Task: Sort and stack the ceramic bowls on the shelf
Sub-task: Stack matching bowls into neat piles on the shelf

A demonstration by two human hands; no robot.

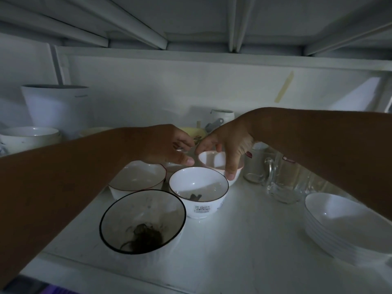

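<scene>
From the head view, I am reading a printed label on the brown-rimmed bowl [199, 193], though its writing is too blurred to make out; something small and dark is lying inside. The black-rimmed bowl [142, 221] nearest the shelf [244, 251] edge is holding a dark tangled clump. My right hand [228, 143] is pinching the pink-rimmed bowl [212, 160] by its rim, behind the labelled one. My left hand [169, 146] is hovering with a loose, narrow grip, holding nothing. A stack of white bowls [343, 225] is sitting at the right edge, near glass mugs [273, 177].
</scene>
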